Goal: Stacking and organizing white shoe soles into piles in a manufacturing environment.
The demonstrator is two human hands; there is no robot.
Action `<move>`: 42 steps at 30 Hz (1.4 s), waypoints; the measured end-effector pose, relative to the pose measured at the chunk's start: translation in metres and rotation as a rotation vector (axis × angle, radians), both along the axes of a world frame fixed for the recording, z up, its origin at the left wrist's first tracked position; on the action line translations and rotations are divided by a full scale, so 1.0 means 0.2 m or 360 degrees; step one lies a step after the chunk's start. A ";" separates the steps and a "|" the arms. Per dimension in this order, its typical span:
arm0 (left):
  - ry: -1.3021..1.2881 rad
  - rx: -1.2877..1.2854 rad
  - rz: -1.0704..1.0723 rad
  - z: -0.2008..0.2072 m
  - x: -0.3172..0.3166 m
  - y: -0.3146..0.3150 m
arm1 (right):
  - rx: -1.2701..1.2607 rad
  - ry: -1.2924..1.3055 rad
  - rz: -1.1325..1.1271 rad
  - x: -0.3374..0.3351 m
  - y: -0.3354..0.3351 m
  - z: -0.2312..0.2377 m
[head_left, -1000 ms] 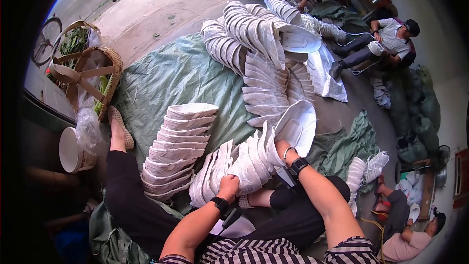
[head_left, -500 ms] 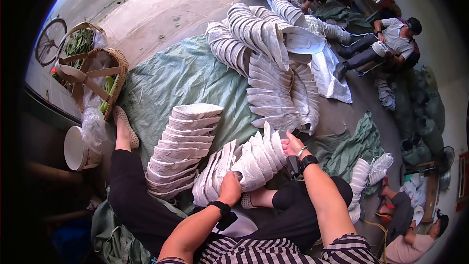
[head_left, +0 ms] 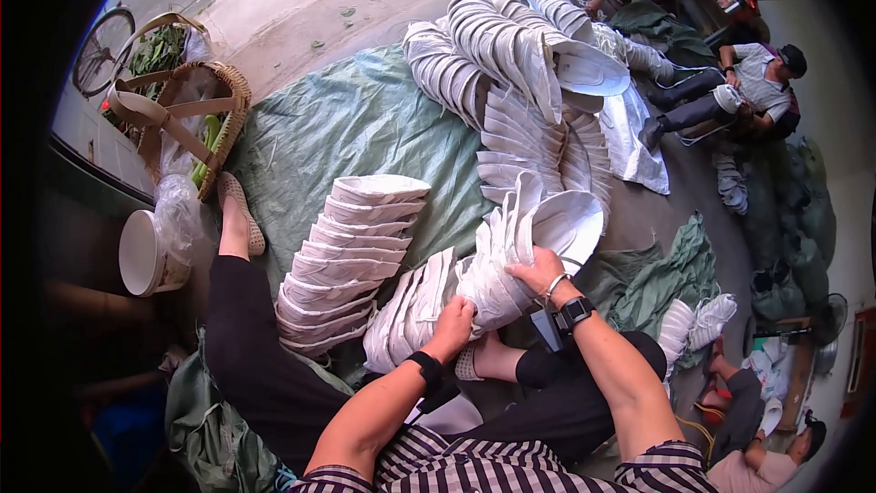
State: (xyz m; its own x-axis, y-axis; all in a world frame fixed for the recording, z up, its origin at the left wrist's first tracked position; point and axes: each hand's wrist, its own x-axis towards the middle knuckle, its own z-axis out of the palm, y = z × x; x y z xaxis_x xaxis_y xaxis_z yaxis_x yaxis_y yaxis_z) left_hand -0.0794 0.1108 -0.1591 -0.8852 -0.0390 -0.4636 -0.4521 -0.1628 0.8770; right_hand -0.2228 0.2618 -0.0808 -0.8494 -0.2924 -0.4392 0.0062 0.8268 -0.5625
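Note:
Between my knees lies a row of nested white fabric shoe uppers (head_left: 411,310). My left hand (head_left: 452,327) is closed at the near edge of this row, fingers curled on the fabric. My right hand (head_left: 538,276) grips the right-hand bundle of nested uppers (head_left: 493,283) near its end, thumb across the side. That bundle is tilted up, and the pale hollow inside of its end upper (head_left: 577,219) shows. Just left stands another stack of nested uppers (head_left: 351,256), which neither hand touches. My fingertips are partly hidden by the fabric.
A large heap of nested uppers (head_left: 511,64) lies beyond on a green sheet (head_left: 356,110). A wicker basket (head_left: 239,96) and a white bucket (head_left: 137,251) stand at left. At right are a crumpled green cloth (head_left: 671,265) and seated people, one in a checked shirt (head_left: 762,82).
My right hand has shifted from the bundle's end onto its side. The bundle has turned, exposing the end upper's hollow inside. My left hand has moved slightly right and up along the row.

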 end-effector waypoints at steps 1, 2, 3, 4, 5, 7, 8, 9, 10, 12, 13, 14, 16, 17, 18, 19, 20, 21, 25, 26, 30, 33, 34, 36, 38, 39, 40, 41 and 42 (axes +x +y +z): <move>-0.0034 -0.0024 0.0017 0.00 -0.01 -0.01 | -0.0047 -0.0067 -0.0125 0.01 -0.01 -0.02; -0.0045 -0.0441 -0.0146 0.01 0.00 -0.03 | 0.0062 -0.0041 0.0056 0.03 -0.03 -0.05; -0.0057 -0.0913 -0.0326 0.02 0.01 -0.05 | 0.0288 -0.0111 0.0151 0.04 -0.06 -0.07; 0.0077 -0.1027 -0.0230 0.04 0.04 -0.08 | 0.0601 0.0020 0.0047 0.05 -0.11 -0.10; 0.0070 -0.1041 -0.0217 0.04 0.04 -0.12 | 0.0482 0.0048 0.0099 0.04 -0.14 -0.11; 0.0062 -0.0620 0.0138 0.07 0.07 -0.20 | 0.0999 0.0170 0.0149 0.00 -0.22 -0.10; -0.0110 -0.0135 0.0368 0.09 0.07 -0.25 | 0.1148 0.0160 0.0240 -0.02 -0.24 -0.07; -0.0223 0.0024 0.0478 0.11 0.07 -0.29 | 0.1311 0.0313 0.0351 -0.03 -0.26 -0.05; -0.0226 0.0087 0.0491 0.13 0.08 -0.32 | 0.1190 0.0493 0.0419 -0.03 -0.29 -0.02; -0.0238 0.0184 0.0500 0.18 0.07 -0.34 | 0.0860 0.0617 0.0639 0.00 -0.34 0.01; -0.0224 0.0329 0.0513 0.21 0.08 -0.34 | 0.0535 0.0662 0.0775 0.06 -0.36 0.01; -0.0194 0.0497 0.0488 0.23 0.07 -0.34 | 0.0120 0.0449 0.0946 0.13 -0.40 -0.01; -0.0157 0.0513 0.0448 0.26 0.07 -0.35 | -0.0248 0.0146 0.1089 0.26 -0.44 -0.07; -0.0105 0.0569 0.0363 0.26 0.06 -0.35 | -0.0073 -0.0057 0.1109 0.30 -0.44 -0.11; -0.0065 0.0566 0.0314 0.24 0.07 -0.37 | -0.0132 0.0007 0.0788 0.35 -0.44 -0.14; -0.0114 0.0530 0.0339 0.21 0.09 -0.40 | -0.0263 0.0073 0.0807 0.36 -0.43 -0.17; -0.0128 0.0278 0.0513 0.16 0.11 -0.43 | -0.0179 0.0054 0.0726 0.38 -0.40 -0.20; -0.0100 0.0074 0.0669 0.10 0.14 -0.46 | -0.0028 0.0023 0.0597 0.39 -0.38 -0.22; -0.1076 -0.1163 0.0760 -0.22 0.43 -0.59 | 0.0339 0.0050 0.0426 0.45 -0.35 -0.32; -0.1210 -0.1180 0.0388 -0.29 0.50 -0.61 | 0.0335 0.0071 0.0405 0.46 -0.38 -0.35; -0.1259 -0.1049 -0.0638 -0.49 0.64 -0.63 | 0.0341 0.0001 0.0120 0.49 -0.46 -0.48; -0.1007 -0.1474 -0.0579 -0.52 0.66 -0.63 | -0.0013 -0.0100 -0.0219 0.52 -0.43 -0.52; -0.0859 -0.1471 -0.0555 -0.52 0.66 -0.63 | -0.0255 -0.0435 -0.0479 0.53 -0.41 -0.52; -0.0689 -0.1562 -0.0578 -0.53 0.66 -0.63 | -0.0590 -0.0760 -0.0703 0.54 -0.35 -0.52; -0.0482 -0.1753 -0.0768 -0.54 0.66 -0.63 | -0.0585 -0.0844 -0.0720 0.56 -0.32 -0.53; -0.0492 -0.1693 -0.0706 -0.55 0.66 -0.62 | -0.0444 -0.0494 -0.0416 0.56 -0.32 -0.54; -0.0515 -0.1310 -0.0446 -0.56 0.66 -0.62 | -0.0216 -0.0179 -0.0155 0.56 -0.32 -0.55; -0.0522 -0.0967 -0.0306 -0.56 0.65 -0.62 | 0.0023 0.0053 0.0170 0.56 -0.33 -0.57; -0.0512 -0.0717 -0.0160 -0.56 0.65 -0.61 | 0.0028 0.0089 0.0274 0.54 -0.34 -0.59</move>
State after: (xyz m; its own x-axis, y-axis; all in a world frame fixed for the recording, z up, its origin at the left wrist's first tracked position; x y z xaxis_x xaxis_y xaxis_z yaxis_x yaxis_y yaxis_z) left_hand 0.0510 -0.0108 -0.2710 -0.7113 -0.2182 -0.6681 -0.7024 0.2537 0.6650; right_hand -0.1142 0.1942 -0.1978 -0.8107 -0.4281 -0.3993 -0.1670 0.8228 -0.5432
